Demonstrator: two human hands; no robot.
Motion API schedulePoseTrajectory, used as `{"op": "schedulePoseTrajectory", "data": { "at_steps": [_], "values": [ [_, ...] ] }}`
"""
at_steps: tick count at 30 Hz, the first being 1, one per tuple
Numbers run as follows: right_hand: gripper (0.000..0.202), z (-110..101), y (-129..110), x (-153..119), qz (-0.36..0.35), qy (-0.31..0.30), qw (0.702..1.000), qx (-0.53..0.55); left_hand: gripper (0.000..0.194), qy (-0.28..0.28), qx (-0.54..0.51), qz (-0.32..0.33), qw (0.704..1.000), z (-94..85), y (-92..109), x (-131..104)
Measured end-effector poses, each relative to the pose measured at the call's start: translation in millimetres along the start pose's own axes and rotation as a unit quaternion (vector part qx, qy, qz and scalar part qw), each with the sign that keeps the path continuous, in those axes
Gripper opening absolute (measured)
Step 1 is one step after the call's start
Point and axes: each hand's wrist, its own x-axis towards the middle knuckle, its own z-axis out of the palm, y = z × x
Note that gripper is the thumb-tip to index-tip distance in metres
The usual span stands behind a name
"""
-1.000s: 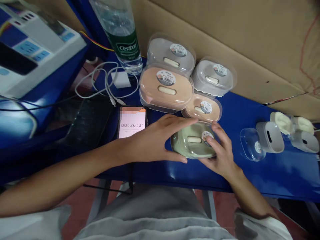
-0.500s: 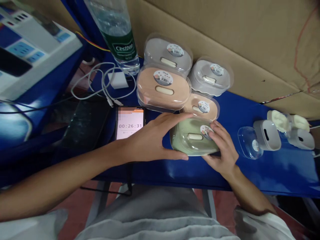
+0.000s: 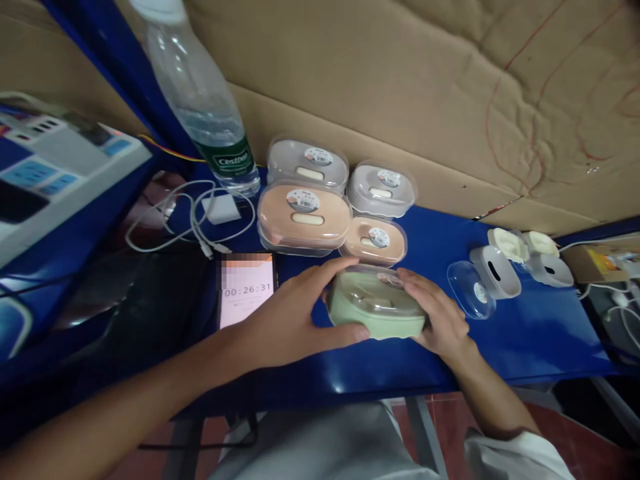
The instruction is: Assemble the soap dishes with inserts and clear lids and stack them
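Between my two hands is a pale green oval box with a clear plastic lid and a round label. My left hand grips its left end, thumb along the front and fingers behind. On the right end, my right hand is closed around the box, with fingers over the lid's edge. The box is tipped a little so its front wall shows. Just behind it stand a small orange lidded box and a larger orange lidded box. Two grey lidded boxes, a large one and a small one, are at the back.
To the left are a phone showing a timer, a white cable with charger, a water bottle and a power strip. A clear lid and grey box shells lie right. Cardboard lines the back.
The green box is tipped so that its front wall shows more, with both hands still on it. The view has tilted upward and shifted to the right.
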Motion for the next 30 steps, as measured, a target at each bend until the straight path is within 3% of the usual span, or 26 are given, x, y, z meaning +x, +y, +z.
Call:
{"op": "schedulePoseTrajectory", "data": {
  "at_steps": [5, 11, 15, 19, 25, 28, 30],
  "values": [
    [0.077, -11.2, 27.4, 8.6, -0.006, 0.037, 0.997, -0.07, 0.092, -0.004, -0.001, 0.004, 1.0, 1.6, -8.4, 1.1],
    [0.082, -5.9, 55.5, 26.4, 0.016, 0.023, 0.994, -0.11, 0.04, -0.035, 0.063, 0.001, 0.997, -20.6, -7.4, -1.0],
    [0.083, 5.6, 54.2, 25.7, 0.047, -0.002, 0.993, -0.108, 0.035, -0.04, 0.049, 0.033, 0.997, -38.1, 7.5, -5.0],
    [0.085, 11.2, 49.6, 22.3, 0.065, -0.047, 0.993, -0.082, 0.033, -0.048, 0.052, 0.039, 0.997, -44.0, 13.1, -6.1],
    [0.084, 18.9, 43.4, 22.9, 0.135, -0.013, 0.988, -0.068, 0.031, -0.058, 0.056, 0.038, 0.996, -42.7, 11.5, -6.1],
    [0.089, 8.5, 39.6, 24.4, 0.184, -0.009, 0.98, -0.074, 0.03, -0.061, 0.059, 0.038, 0.996, -41.4, 10.5, -5.9],
    [0.085, -9.8, 37.4, 17.6, 0.204, -0.047, 0.973, -0.097, 0.03, -0.065, 0.068, 0.033, 0.995, -40.2, 9.0, -5.3]
  ]
}}
